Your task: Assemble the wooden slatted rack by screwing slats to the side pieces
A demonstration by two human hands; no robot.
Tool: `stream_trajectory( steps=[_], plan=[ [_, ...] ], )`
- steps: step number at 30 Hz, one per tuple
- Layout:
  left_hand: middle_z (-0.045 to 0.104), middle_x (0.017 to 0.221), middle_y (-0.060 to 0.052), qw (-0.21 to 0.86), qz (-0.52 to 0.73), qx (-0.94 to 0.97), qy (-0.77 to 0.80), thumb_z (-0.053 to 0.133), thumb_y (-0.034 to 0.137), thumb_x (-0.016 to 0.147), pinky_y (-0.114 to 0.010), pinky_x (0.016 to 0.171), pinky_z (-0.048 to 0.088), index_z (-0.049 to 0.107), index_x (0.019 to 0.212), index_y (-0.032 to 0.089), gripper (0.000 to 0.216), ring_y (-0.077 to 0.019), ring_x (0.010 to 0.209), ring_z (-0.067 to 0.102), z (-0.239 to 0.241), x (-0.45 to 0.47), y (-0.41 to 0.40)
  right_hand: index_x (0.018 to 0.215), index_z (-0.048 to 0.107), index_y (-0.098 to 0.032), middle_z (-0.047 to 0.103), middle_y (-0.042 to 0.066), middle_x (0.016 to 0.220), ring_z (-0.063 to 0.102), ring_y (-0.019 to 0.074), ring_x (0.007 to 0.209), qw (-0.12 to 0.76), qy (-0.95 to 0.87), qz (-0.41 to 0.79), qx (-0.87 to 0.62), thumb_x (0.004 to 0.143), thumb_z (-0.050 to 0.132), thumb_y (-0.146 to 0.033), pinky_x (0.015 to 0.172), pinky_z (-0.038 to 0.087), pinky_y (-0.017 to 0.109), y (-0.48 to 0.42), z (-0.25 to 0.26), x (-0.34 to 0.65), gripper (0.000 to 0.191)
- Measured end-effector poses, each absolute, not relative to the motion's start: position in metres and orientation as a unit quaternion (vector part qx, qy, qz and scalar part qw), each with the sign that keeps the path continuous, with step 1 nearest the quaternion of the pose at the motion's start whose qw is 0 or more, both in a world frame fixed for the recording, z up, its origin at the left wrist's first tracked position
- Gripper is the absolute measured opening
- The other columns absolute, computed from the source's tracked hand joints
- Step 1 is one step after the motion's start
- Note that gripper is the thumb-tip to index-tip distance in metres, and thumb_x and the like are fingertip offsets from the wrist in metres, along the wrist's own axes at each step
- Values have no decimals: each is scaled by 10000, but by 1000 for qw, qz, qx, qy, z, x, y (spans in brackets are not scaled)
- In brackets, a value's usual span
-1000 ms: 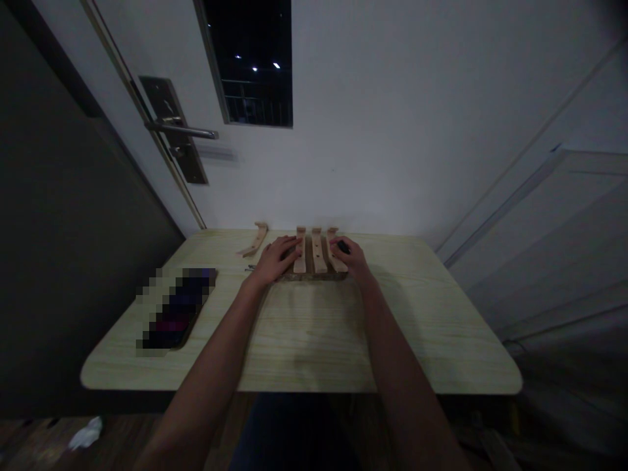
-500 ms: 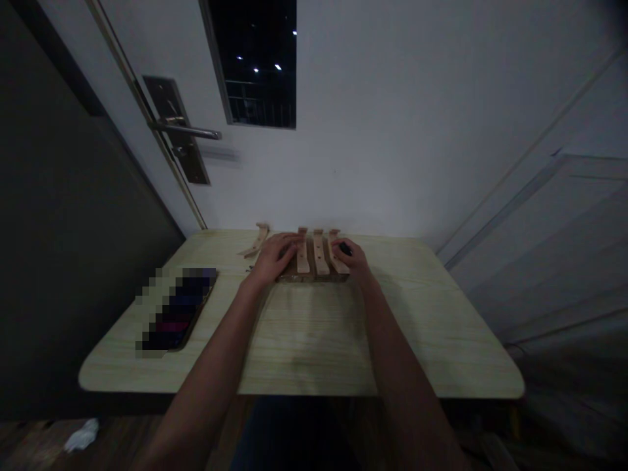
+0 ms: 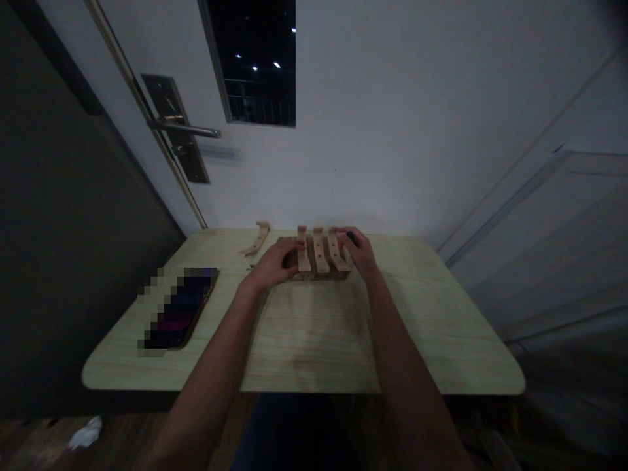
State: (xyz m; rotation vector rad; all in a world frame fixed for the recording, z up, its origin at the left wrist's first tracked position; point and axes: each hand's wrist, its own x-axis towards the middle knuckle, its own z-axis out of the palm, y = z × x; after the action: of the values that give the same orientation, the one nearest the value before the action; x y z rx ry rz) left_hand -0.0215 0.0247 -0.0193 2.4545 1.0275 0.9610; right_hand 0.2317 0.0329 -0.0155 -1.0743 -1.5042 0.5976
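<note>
Wooden board (image 3: 311, 256), dark brown with mottled front edge, flat near far side of bench (image 3: 318, 333), three pale wooden slats (image 3: 320, 251) side by side across it! Left hand (image 3: 276, 260) arched over board's left end, thumb and fingers parted, fingertips on leftmost slat. Right hand (image 3: 361, 250) curled round small black object (image 3: 350, 238), fingers by rightmost slat's top. Slats narrow, bent at upper ends, small dark holes along them. Loose slat (image 3: 259, 241) off left, on pale wood-grain surface.
</note>
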Motion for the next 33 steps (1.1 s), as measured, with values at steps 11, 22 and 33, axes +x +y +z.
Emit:
stream_trajectory(
  steps=[11, 22, 33],
  plan=[
    [610, 1311, -110, 96, 319, 864, 377, 659, 335, 786, -477, 1043, 444, 587, 1130, 209, 374, -296, 1206, 556, -19, -13, 19, 1148, 705, -213, 705, 81, 1144, 635, 220, 1050, 409, -766, 46, -493, 768, 717, -184, 941, 470, 350, 48, 30, 216, 382],
    [524, 1415, -123, 53, 273, 866, 415, 681, 462, 825, -493, 1087, 377, 548, 1200, 202, 475, -316, 1320, 457, -27, -8, 19, 1008, 784, -231, 769, 98, 982, 683, 238, 857, 241, -788, -32, -566, 847, 710, -381, 761, 488, 351, 65, 38, 200, 233],
    [533, 1392, -123, 64, 284, 861, 418, 664, 456, 822, -493, 1073, 382, 546, 1183, 210, 452, -315, 1287, 474, -23, -6, 15, 941, 789, -238, 761, 99, 917, 675, 236, 832, 254, -775, -47, -576, 826, 730, -381, 730, 486, 344, 61, 36, 198, 193]
  ],
)
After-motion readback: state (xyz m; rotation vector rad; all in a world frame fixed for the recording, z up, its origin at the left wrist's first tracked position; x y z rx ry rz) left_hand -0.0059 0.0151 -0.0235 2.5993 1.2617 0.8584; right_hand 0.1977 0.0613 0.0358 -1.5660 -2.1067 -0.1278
